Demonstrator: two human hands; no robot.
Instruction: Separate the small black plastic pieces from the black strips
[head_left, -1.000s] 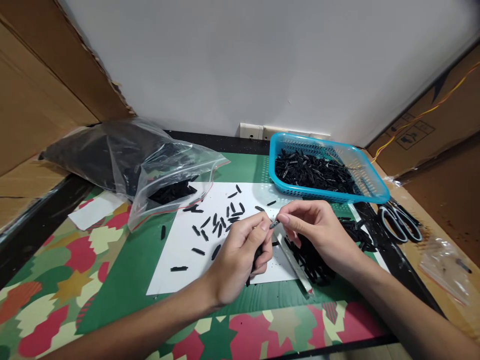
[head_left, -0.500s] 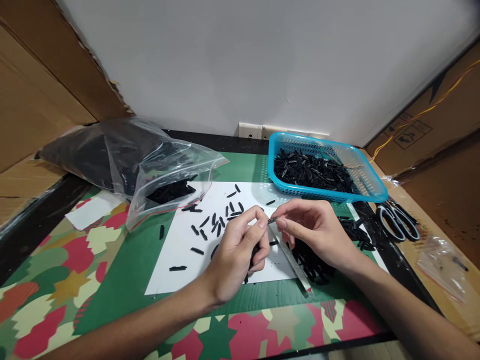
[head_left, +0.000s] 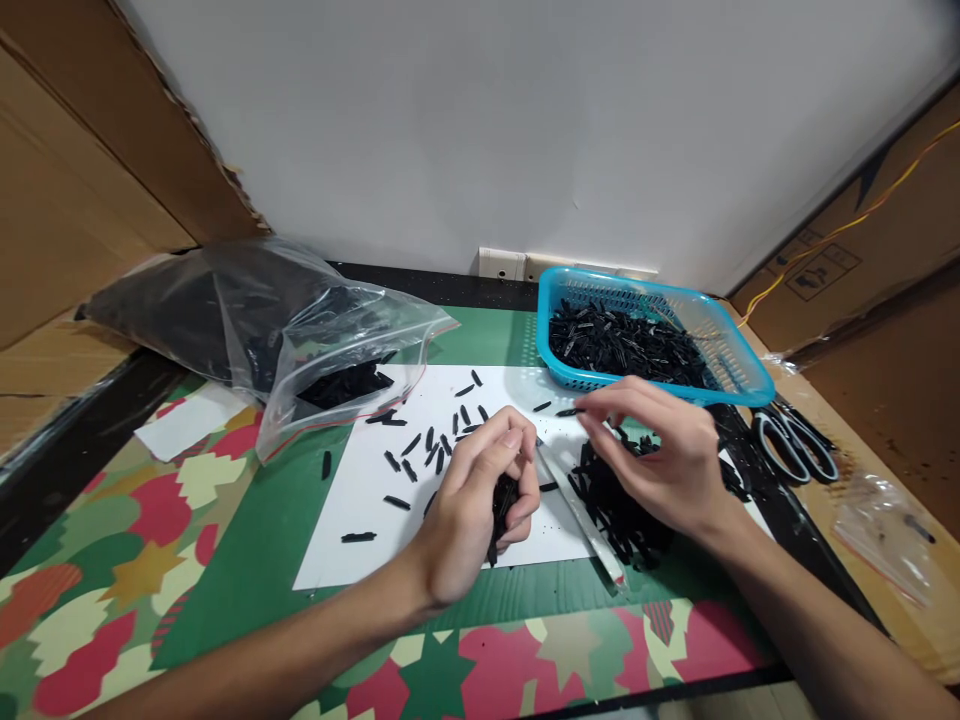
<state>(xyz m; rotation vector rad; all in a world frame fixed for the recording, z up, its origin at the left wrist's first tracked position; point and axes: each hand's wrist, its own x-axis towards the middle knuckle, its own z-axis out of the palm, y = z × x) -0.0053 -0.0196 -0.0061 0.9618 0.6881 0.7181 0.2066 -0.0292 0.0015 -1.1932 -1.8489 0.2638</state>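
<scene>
Left grip: a bunch of small black pieces (head_left: 499, 505) is clutched in the curled left hand (head_left: 472, 505); the fingers (head_left: 517, 455) are folded over the bunch, with dark ends showing below the palm.
Right grip: one single black piece (head_left: 568, 411) is pinched at the tips of the right hand (head_left: 660, 460); the other fingers are spread loosely over the loose heap.
Gap between grips: the two hands are held apart — the pinched piece is seen up and to the right of the left fist, toward the basket.
Under the left grip: a white sheet (head_left: 352, 500) is laid on the green mat (head_left: 270, 540); scattered black pieces (head_left: 439, 440) are strewn across it, just left of and beyond the fist.
Under the right grip: a dark heap of black pieces (head_left: 615, 510) is spread beneath the palm; a thin pale strip (head_left: 581, 510) is laid slanting between the fist and the heap.
Beyond the right grip: a blue basket (head_left: 739, 365) is set near the fingertips — it is filled with more black pieces.
Right of the right grip: scissors (head_left: 795, 445) are laid on the table edge; a small clear bag (head_left: 885, 530) lies further out.
Far left of the left grip: a large clear plastic bag (head_left: 300, 310) with dark contents is slumped with its mouth toward the sheet; a white scrap (head_left: 187, 420) is seen beside it.
</scene>
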